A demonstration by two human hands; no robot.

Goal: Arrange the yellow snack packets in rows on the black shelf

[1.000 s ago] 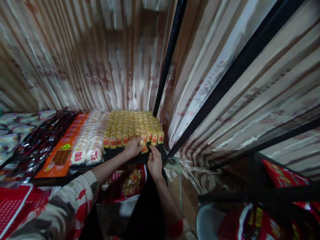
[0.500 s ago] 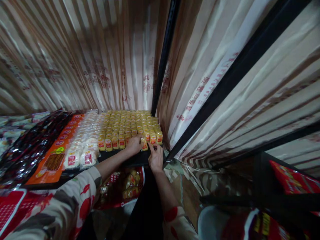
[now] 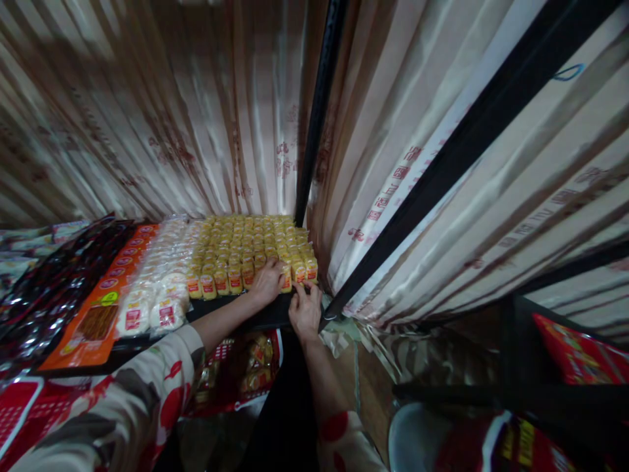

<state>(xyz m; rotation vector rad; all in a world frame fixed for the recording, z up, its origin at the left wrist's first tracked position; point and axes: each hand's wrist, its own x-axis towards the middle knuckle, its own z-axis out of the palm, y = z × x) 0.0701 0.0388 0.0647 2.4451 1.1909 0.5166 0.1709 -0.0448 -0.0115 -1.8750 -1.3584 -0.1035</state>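
Small yellow cakes in clear wrappers with red labels (image 3: pixel 234 275) stand in tight rows on a black shelf (image 3: pixel 270 314). At the front row, my left hand (image 3: pixel 266 285) has its fingers curled against one wrapped cake (image 3: pixel 286 278), gripping its left side; the fingertips are partly hidden. My right hand (image 3: pixel 305 308) is just to the right, fingers apart and bent, with the tips touching the lower front of the wrapped cakes (image 3: pixel 299 271) near the row's right end.
Left of the cakes are white round packets (image 3: pixel 170 309), an orange snack pack (image 3: pixel 95 321) and dark shiny packs (image 3: pixel 63 282). Red bags (image 3: pixel 258 367) sit below the shelf edge. Black poles (image 3: pixel 417 196) and a pleated curtain (image 3: pixel 236 118) close off the back and right.
The wrapped cake between my hands has gone back from its forward spot into line with the front row. Both hands stay close by, and the view has shifted slightly.
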